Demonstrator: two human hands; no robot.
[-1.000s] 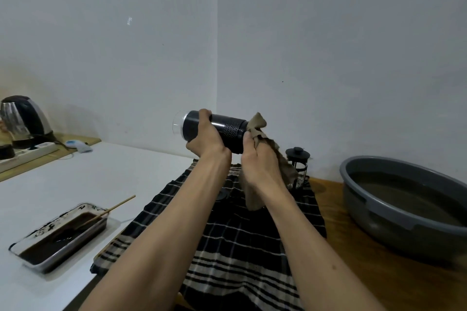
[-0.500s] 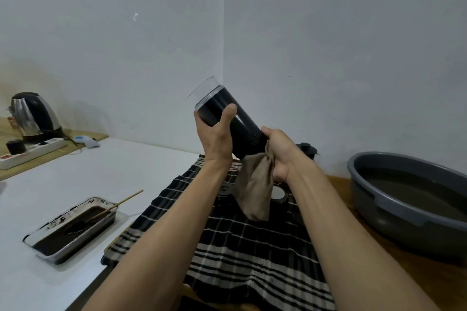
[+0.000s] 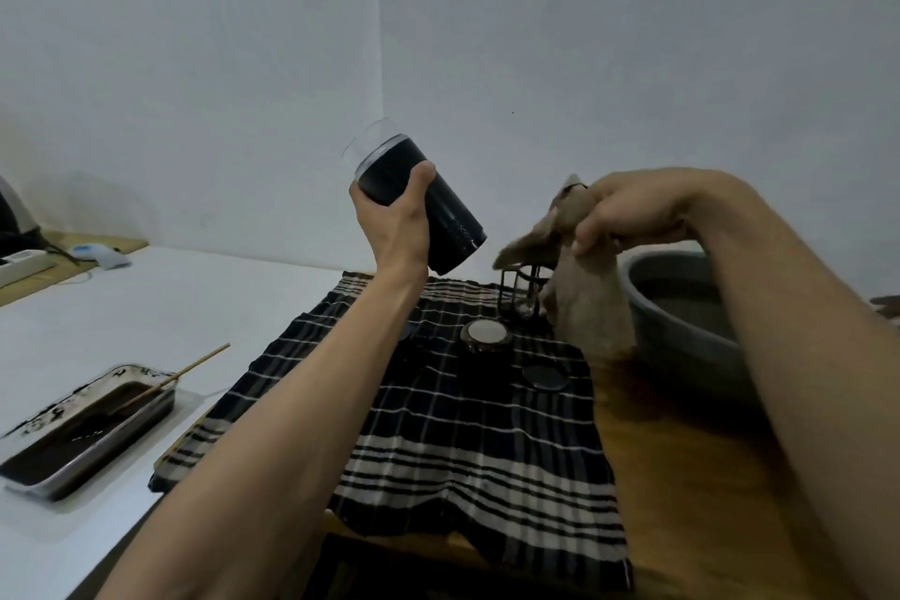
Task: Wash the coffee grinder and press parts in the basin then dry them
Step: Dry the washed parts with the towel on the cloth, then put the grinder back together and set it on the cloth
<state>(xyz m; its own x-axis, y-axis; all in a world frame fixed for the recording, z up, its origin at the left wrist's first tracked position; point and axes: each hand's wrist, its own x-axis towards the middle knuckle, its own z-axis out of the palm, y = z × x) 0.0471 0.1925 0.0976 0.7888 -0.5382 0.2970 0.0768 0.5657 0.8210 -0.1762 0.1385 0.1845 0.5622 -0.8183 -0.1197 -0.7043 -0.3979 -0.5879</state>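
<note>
Plaid towel [image 3: 438,429] covers counter [image 3: 706,477]. Drying step: left hand [image 3: 394,229] grips grinder body [image 3: 433,210], right hand [image 3: 628,214] pinches cloth [image 3: 584,302], apart. Next, probably set body down.

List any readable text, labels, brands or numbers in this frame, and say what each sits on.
None can be read.
Tray: dark marks on its pale rim, too blurred to tell whether they are writing.
Grinder body, held in the left hand: no label visible.
Cloth, held in the right hand: plain.
Basin: unmarked.
</note>
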